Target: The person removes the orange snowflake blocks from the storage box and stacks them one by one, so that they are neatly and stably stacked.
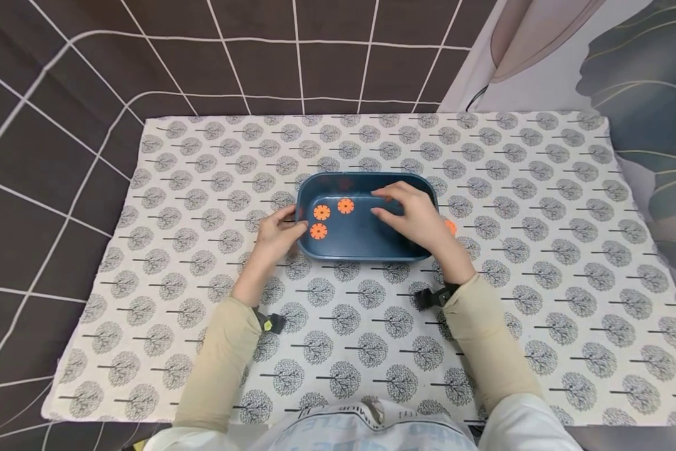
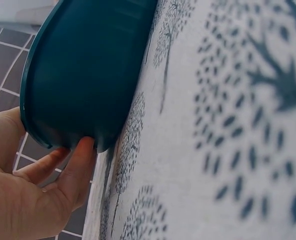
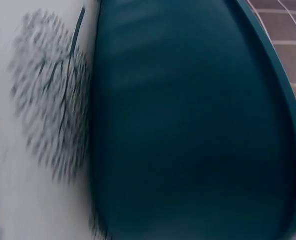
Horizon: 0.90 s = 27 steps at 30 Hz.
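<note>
A dark blue-green rectangular tub with rounded corners stands on the cloth. Three orange notched discs, one near the back and two at the left end, lie on its floor. My left hand grips the tub's left end, thumb at the rim and fingertips against the outer wall, as the left wrist view also shows. Over the tub's right half hovers my right hand, thumb and fingers apart, with nothing seen between them. Another orange disc shows outside the right end, partly hidden by that hand.
A white cloth with a grey tree print covers the table. Dark gridded fabric rises behind and to the left, and pale curtains hang at the right. Black straps with small devices sit on both wrists.
</note>
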Tool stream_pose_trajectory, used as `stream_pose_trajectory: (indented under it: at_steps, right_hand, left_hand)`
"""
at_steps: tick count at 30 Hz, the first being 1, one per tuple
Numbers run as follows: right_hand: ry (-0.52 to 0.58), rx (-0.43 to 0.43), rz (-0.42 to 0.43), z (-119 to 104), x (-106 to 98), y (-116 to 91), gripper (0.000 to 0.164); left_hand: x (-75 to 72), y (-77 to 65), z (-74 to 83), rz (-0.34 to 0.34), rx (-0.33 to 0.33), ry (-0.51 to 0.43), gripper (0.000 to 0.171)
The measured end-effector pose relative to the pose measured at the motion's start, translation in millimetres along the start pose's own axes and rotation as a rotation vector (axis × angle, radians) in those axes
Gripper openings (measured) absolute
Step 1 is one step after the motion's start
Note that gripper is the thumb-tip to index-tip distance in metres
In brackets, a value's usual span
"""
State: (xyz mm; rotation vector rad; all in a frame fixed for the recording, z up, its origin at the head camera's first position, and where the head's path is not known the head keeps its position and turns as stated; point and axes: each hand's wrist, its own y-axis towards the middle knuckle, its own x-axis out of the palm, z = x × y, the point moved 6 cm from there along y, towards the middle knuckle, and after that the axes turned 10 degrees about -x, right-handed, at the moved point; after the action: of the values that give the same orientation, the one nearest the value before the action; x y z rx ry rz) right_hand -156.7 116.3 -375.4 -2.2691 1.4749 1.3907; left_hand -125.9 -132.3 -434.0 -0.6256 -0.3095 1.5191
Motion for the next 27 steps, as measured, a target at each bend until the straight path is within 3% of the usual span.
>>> stream_pose_trajectory:
  at_steps: [8, 16, 27]
  right_hand:
    - [0.016, 0.031, -0.099, -9.0, 21.3, 18.0, 0.036]
    - [0.085, 0.093, -0.189, -4.0, 42.0, 23.5, 0.04]
    - [0.066, 0.186, -0.287, 5.3, 58.3, 28.6, 0.05]
  left_hand:
    - [1.4, 1.7, 5.0, 0.006, 0.038, 0.035, 0.059]
    - [0.6, 0.2, 1.9, 0.004, 0.023, 0.005, 0.059]
    - [2.4, -0.3, 1.5, -0.019, 0.007, -0.003, 0.059]
